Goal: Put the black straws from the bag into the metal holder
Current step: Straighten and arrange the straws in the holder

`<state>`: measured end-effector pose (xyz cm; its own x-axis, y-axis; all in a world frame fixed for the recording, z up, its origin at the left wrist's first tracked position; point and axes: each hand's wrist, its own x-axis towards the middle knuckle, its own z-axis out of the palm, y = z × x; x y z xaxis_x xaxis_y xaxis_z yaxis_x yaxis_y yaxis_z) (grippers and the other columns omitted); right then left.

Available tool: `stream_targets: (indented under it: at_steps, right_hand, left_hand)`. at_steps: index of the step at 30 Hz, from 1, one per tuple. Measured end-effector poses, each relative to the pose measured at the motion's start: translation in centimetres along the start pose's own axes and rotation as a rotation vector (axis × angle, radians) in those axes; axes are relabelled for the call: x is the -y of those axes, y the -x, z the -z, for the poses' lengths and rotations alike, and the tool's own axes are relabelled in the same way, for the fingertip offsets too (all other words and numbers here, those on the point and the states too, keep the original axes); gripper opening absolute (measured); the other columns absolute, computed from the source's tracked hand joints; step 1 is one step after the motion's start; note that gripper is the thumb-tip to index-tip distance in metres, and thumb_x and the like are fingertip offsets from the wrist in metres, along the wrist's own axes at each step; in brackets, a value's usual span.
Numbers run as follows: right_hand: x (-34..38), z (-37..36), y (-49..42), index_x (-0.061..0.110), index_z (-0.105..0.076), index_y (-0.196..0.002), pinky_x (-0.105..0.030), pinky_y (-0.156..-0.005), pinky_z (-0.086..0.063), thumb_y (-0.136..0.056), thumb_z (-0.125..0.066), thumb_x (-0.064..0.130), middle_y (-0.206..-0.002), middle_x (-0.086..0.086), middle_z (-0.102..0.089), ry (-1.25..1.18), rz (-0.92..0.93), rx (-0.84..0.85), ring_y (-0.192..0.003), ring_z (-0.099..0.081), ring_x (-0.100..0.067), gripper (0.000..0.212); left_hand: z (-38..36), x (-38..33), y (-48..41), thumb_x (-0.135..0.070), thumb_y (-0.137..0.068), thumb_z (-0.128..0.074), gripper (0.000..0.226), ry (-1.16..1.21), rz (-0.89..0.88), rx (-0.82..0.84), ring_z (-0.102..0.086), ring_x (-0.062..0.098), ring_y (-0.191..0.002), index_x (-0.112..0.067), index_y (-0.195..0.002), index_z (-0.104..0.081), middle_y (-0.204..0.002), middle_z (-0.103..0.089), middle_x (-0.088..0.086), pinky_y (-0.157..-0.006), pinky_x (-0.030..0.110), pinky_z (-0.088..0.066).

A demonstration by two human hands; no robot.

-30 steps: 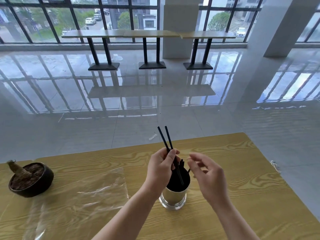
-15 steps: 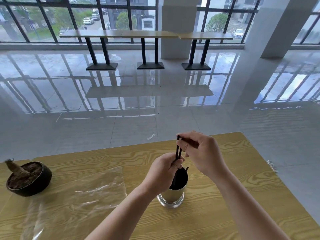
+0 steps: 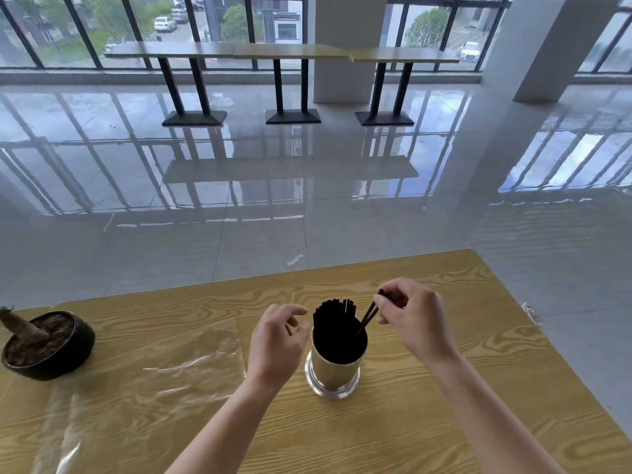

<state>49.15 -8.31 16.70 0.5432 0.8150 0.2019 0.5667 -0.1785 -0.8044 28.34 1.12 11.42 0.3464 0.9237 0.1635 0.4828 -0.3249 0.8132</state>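
Observation:
A shiny metal holder (image 3: 333, 372) stands on the wooden table, packed with several black straws (image 3: 333, 314) that poke up above its rim. My right hand (image 3: 415, 319) pinches the top ends of two black straws (image 3: 368, 316), which lean at an angle with their lower ends inside the holder. Just left of the holder hovers my left hand (image 3: 277, 340), fingers loosely curled and apart, holding nothing. The clear plastic bag (image 3: 143, 381) lies flat on the table to the left and looks empty.
A dark bowl-shaped pot (image 3: 48, 347) with soil and a stump sits at the table's left edge. The wooden table (image 3: 444, 422) ends close behind the holder and at the right. Beyond it lies glossy tiled floor, with high tables by the windows.
My left hand has let go of the straws and drawn back to the left. My right hand took their tops and moved right, and the straws have sunk deeper into the holder.

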Motion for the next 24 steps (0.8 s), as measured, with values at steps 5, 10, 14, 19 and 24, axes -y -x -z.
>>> stream_targets:
  at_steps: [5, 10, 14, 19, 24]
  right_hand:
    - [-0.9, -1.6, 0.0, 0.023, -0.070, -0.081, -0.022, -0.060, -0.057, -0.087, -0.075, 0.014, -0.063, 0.010, -0.071, 0.091, -0.008, 0.063, -0.058, -0.069, 0.002, 0.012]
    - [-0.8, -2.7, -0.2, 0.022, -0.072, -0.087, -0.010, -0.060, -0.049, -0.085, -0.074, 0.016, -0.074, 0.013, -0.070, 0.189, 0.002, 0.129, -0.069, -0.065, 0.002, 0.006]
    - [-0.6, -3.8, 0.0, 0.020, -0.072, -0.093, -0.010, -0.060, -0.046, -0.085, -0.073, 0.013, -0.080, 0.011, -0.070, 0.264, 0.059, 0.185, -0.073, -0.063, -0.001, 0.010]
    - [-0.6, -4.1, 0.2, 0.019, -0.075, -0.100, -0.019, -0.069, -0.055, -0.086, -0.071, 0.008, -0.085, 0.008, -0.073, 0.294, 0.113, 0.221, -0.077, -0.067, -0.006, 0.018]
    - [-0.6, -3.7, -0.6, 0.021, -0.077, -0.098, -0.004, -0.067, -0.044, -0.086, -0.069, 0.009, -0.088, 0.011, -0.075, 0.278, 0.096, 0.207, -0.080, -0.066, -0.001, 0.019]
  left_hand:
    - [-0.8, 0.9, 0.5, -0.020, -0.083, -0.077, 0.027, -0.016, 0.042, 0.039, -0.058, 0.007, -0.071, -0.024, -0.110, -0.071, -0.087, -0.061, -0.009, -0.067, 0.017, -0.047]
    - [-1.5, 0.2, -0.4, -0.026, -0.086, -0.074, 0.039, -0.054, 0.010, 0.060, -0.059, 0.005, -0.075, -0.025, -0.124, -0.065, -0.100, -0.062, -0.009, -0.069, 0.020, -0.049]
    - [-1.9, -0.1, -0.8, -0.027, -0.090, -0.071, 0.038, -0.159, -0.080, 0.035, -0.059, 0.006, -0.074, -0.020, -0.126, -0.065, -0.104, -0.068, -0.006, -0.068, 0.022, -0.048]
    - [-2.0, 0.1, -1.2, -0.024, -0.088, -0.073, 0.026, -0.158, -0.046, 0.001, -0.061, 0.008, -0.072, -0.020, -0.114, -0.073, -0.091, -0.071, -0.009, -0.068, 0.025, -0.049]
    - [-2.2, 0.0, -1.7, -0.022, -0.085, -0.073, 0.014, -0.144, -0.021, -0.004, -0.063, 0.010, -0.070, -0.022, -0.099, -0.077, -0.081, -0.072, -0.011, -0.066, 0.029, -0.053]
